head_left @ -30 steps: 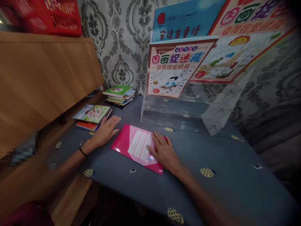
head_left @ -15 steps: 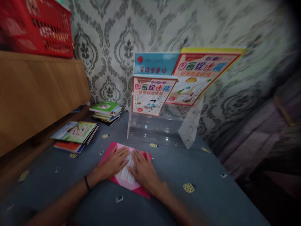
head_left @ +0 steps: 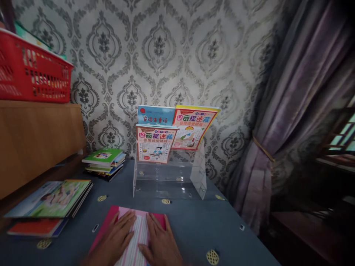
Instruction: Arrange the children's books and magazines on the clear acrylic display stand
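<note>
A pink book point(head_left: 135, 242) lies on the dark blue-grey tablecloth at the bottom of the view, its lower part cut off by the frame. Both palms rest on it. My left hand point(head_left: 118, 236) lies on its left side with fingers stretched out. My right hand point(head_left: 158, 238) lies flat on the right side, thumb spread toward the middle. Between the hands, lines of small print show, too blurred to read. Beyond them stands a clear acrylic book rack point(head_left: 163, 188), with a blue book point(head_left: 155, 115) and two picture-puzzle books point(head_left: 156, 146) on its upper tiers.
At the left lie a near stack of picture books point(head_left: 52, 199) and a farther stack topped by a green book point(head_left: 102, 156). A red plastic basket point(head_left: 36, 70) sits on a wooden cabinet point(head_left: 39, 136). A tied purple curtain point(head_left: 280, 122) hangs at the right.
My head view has tilted up and shifted, so the rack and book sit lower in the frame. The print between my hands looks different. Both hands stay flat on the book.
</note>
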Demonstrator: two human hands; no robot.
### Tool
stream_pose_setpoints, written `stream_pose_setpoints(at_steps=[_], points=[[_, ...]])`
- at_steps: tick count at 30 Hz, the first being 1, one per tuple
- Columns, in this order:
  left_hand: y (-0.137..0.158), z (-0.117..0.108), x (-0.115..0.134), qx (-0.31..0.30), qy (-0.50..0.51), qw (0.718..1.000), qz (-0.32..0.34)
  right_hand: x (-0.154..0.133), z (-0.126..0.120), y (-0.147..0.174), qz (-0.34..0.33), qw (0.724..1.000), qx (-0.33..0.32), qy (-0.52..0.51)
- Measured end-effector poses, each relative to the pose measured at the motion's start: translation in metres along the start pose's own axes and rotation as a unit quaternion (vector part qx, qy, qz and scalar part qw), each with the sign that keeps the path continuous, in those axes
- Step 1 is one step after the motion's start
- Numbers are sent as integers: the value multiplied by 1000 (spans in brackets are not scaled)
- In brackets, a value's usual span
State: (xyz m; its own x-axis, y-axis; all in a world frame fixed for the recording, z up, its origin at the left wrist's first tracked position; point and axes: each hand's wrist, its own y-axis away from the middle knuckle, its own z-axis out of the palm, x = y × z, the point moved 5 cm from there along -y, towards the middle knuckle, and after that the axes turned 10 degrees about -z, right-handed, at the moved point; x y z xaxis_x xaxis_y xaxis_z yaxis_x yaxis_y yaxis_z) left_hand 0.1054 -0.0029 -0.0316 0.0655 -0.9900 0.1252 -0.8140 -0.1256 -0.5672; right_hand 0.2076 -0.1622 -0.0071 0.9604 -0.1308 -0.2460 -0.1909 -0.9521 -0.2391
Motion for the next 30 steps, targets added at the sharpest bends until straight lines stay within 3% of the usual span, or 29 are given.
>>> stream_pose_setpoints(at_steps=[6,14,21,23,25,27,30], points=[[2,6,-7,-14,-20,1000,-10,18,4,13,18,1000,10,13],[16,-6,-60,-56,-138,983,-103,16,3,12,22,1000,6,7],[15,-12,-60,-95,-150,975,-132,2,-15,15,27,1000,0,5],[15,-13,-60,-96,-141,976,-136,-2,-1,10,10,999,15,36],[15,-12,-61,-103,-150,973,-143,-11,23,1,-50,993,66,88],[15,-10,-62,-115,-170,968,-145,-23,52,-8,-163,963,147,158],[13,-7,-63,-132,-194,963,-135,-31,84,-12,-235,905,258,244]])
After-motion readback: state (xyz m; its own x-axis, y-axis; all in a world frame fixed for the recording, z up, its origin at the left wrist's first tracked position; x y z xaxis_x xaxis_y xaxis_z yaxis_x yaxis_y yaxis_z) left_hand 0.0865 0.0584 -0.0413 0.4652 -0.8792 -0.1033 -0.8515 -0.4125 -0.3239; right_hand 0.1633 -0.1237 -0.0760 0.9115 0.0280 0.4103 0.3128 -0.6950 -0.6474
